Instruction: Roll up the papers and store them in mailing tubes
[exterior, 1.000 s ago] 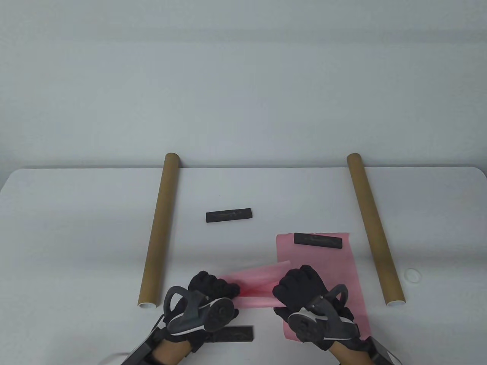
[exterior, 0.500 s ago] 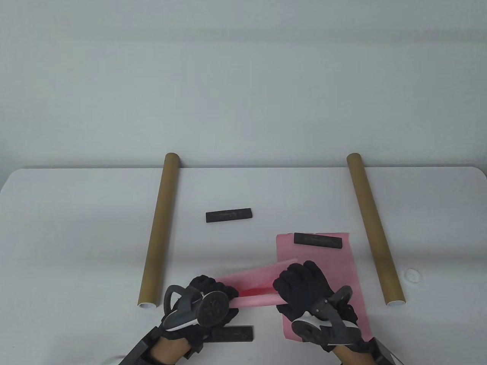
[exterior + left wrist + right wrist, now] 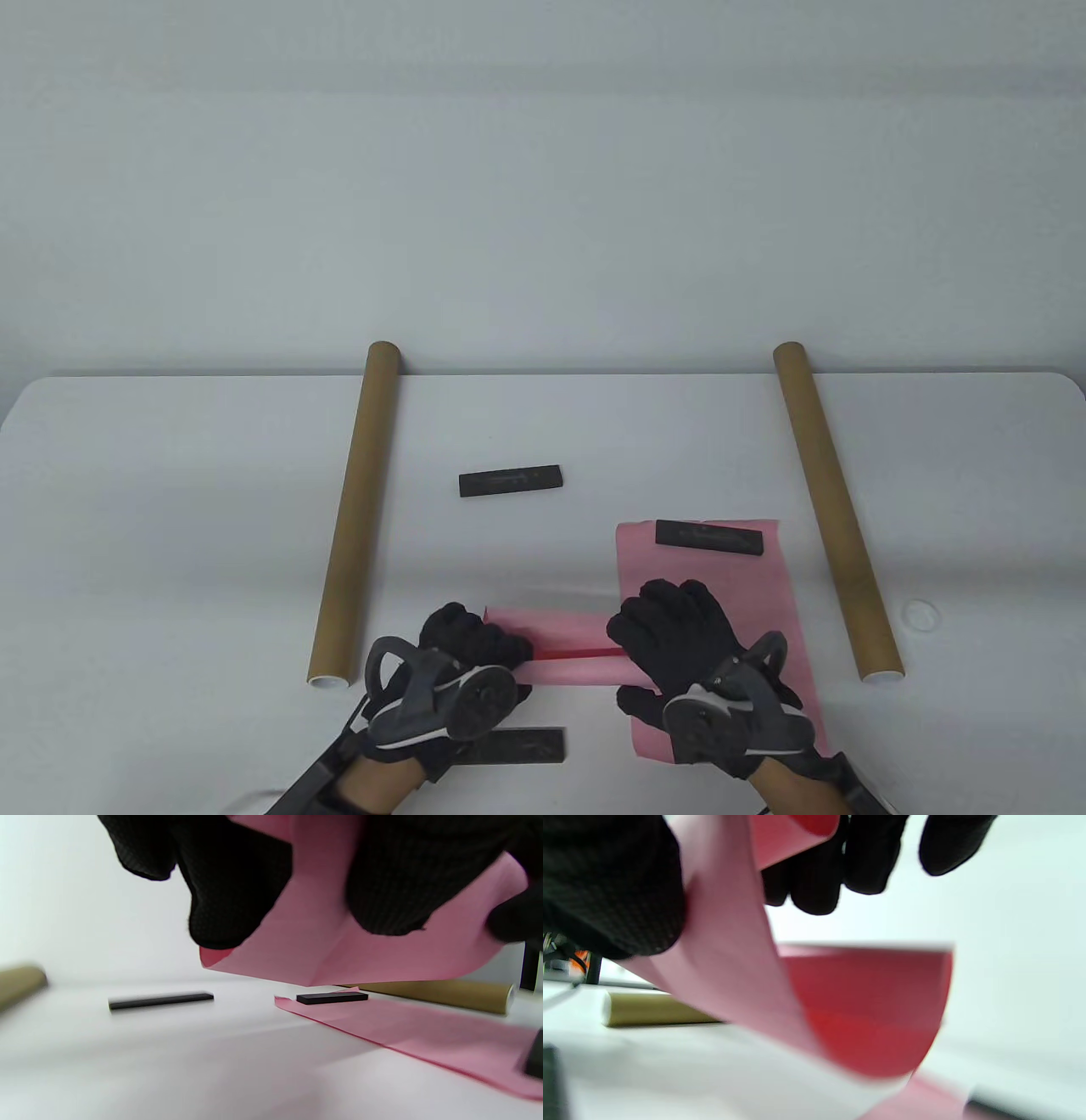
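A pink paper (image 3: 564, 645) is partly rolled between my two hands near the table's front edge. My left hand (image 3: 471, 649) grips its left end and my right hand (image 3: 674, 641) grips its right end. In the left wrist view my fingers (image 3: 229, 878) curl over the pink sheet (image 3: 339, 950). In the right wrist view the sheet (image 3: 840, 1010) curves under my fingers (image 3: 823, 878). A second flat pink paper (image 3: 713, 586) lies under my right hand, with a black bar weight (image 3: 709, 537) on its far end. Two brown mailing tubes lie to the left (image 3: 356, 509) and right (image 3: 836, 509).
A black bar weight (image 3: 512, 481) lies in the middle of the table. Another black bar (image 3: 517, 745) lies at the front edge by my left wrist. A small clear cap (image 3: 920, 613) sits right of the right tube.
The held paper has swung from slanting up to the right to lying level across the table. My right hand has moved down and slightly right; the roll looks tighter.
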The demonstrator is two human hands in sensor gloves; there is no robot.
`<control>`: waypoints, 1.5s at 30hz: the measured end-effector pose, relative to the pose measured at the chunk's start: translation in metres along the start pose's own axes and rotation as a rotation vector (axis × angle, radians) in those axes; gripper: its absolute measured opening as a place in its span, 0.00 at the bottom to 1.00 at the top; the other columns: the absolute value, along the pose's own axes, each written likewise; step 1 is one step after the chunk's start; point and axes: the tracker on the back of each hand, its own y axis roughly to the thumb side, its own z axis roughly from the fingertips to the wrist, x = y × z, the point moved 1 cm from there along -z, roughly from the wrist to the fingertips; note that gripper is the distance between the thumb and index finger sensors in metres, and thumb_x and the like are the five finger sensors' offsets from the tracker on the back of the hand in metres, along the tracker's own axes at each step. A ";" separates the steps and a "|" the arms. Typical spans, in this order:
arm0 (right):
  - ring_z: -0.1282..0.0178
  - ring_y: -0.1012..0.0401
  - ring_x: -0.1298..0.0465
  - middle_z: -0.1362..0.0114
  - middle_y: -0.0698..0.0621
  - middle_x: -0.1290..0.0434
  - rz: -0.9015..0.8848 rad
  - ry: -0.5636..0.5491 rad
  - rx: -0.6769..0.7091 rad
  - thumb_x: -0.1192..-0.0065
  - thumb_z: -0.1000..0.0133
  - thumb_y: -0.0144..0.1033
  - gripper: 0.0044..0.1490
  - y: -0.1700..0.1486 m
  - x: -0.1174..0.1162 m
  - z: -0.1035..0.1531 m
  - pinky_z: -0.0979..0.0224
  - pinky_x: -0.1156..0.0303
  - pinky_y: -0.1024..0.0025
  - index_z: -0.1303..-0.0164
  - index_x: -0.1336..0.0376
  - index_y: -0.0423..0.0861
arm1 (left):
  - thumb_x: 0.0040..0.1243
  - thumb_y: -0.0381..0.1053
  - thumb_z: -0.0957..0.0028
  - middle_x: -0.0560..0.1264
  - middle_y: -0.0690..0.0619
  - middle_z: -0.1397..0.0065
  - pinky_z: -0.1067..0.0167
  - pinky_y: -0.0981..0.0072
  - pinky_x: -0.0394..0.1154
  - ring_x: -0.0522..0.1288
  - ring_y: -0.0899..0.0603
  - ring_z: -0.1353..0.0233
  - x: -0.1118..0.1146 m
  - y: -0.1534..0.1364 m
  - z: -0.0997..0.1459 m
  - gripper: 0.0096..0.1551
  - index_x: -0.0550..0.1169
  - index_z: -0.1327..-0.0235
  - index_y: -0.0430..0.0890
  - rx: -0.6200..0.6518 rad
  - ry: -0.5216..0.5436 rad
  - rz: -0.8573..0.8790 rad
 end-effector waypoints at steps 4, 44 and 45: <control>0.25 0.45 0.26 0.32 0.49 0.22 -0.038 0.025 -0.034 0.21 0.53 0.53 0.33 0.002 -0.001 -0.003 0.24 0.34 0.35 0.39 0.27 0.51 | 0.71 0.67 0.62 0.88 0.62 0.58 0.32 0.47 0.73 0.88 0.52 0.52 0.005 -0.004 -0.002 0.24 0.84 0.55 0.60 -0.003 -0.049 0.042; 0.32 0.42 0.21 0.39 0.46 0.18 -0.209 0.106 -0.082 0.28 0.50 0.57 0.29 -0.013 -0.008 0.001 0.29 0.32 0.31 0.50 0.23 0.47 | 0.66 0.72 0.63 0.80 0.57 0.39 0.29 0.44 0.68 0.82 0.48 0.36 0.005 0.009 0.003 0.44 0.72 0.33 0.55 0.098 0.043 -0.215; 0.35 0.42 0.19 0.42 0.47 0.16 -0.217 0.115 -0.083 0.30 0.50 0.61 0.30 -0.014 -0.008 0.001 0.29 0.31 0.31 0.55 0.21 0.48 | 0.68 0.70 0.63 0.80 0.57 0.38 0.29 0.44 0.68 0.82 0.48 0.36 0.004 0.012 0.004 0.43 0.71 0.33 0.55 0.112 0.072 -0.246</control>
